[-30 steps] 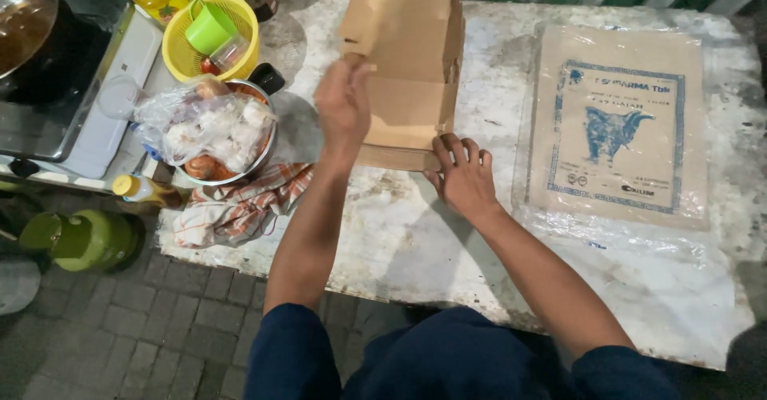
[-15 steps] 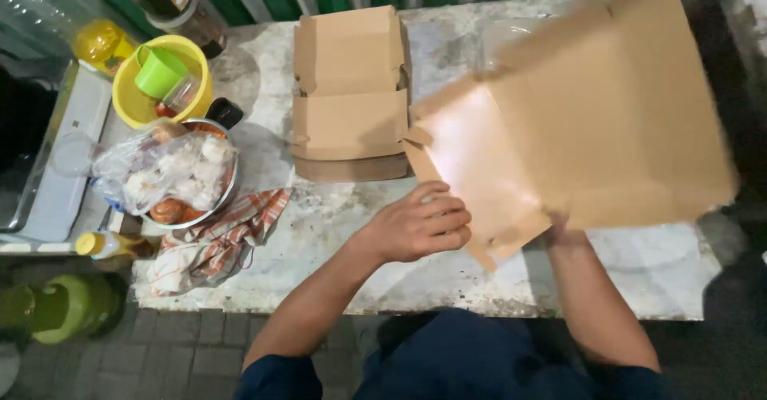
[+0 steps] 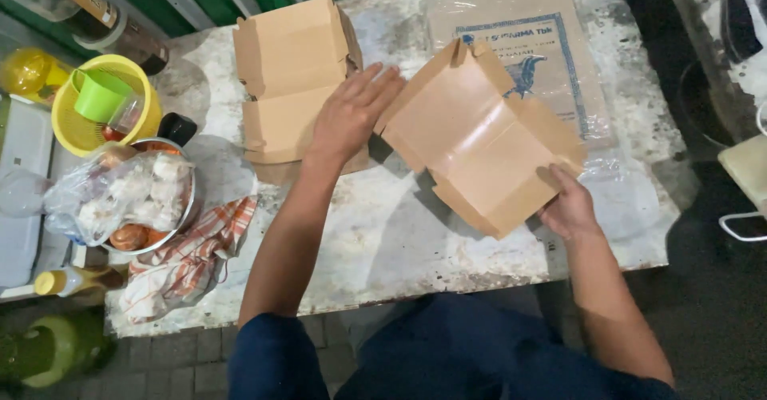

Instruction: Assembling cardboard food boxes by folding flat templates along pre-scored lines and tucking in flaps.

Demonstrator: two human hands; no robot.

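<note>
Gripped at its lower right corner by the right hand (image 3: 569, 206), thumb on top and fingers hidden beneath, a flat brown cardboard box blank (image 3: 482, 140) is held tilted just above the worktop (image 3: 383, 240). Its upper left edge is touched by the fingertips of the left hand (image 3: 351, 112), which is spread open and laid flat, closed on nothing.

Items are listed from largest to smallest:

- Worktop: pale, stained stone slab, carrying all items below.
- Clear plastic pack of brown paper sheets (image 3: 551, 40) with a blue printed panel: laid flat at the far right, partly covered by the held box blank.
- Stack of folded brown boxes (image 3: 292, 72): set at the far middle of the worktop, just left of the held blank; its right side is overlapped by the left hand.
- Metal bowl (image 3: 160, 236): placed at the left edge, filled with a clear bag of pale food pieces (image 3: 120, 196).
- Striped cloth (image 3: 188, 264): crumpled beside and below the bowl, at the near left corner.
- Yellow basket (image 3: 76, 124): set behind the bowl, holding a green cup (image 3: 100, 92).
- Small yellow-capped bottle (image 3: 68, 282): lying on its side at the left edge, near the cloth.
</note>
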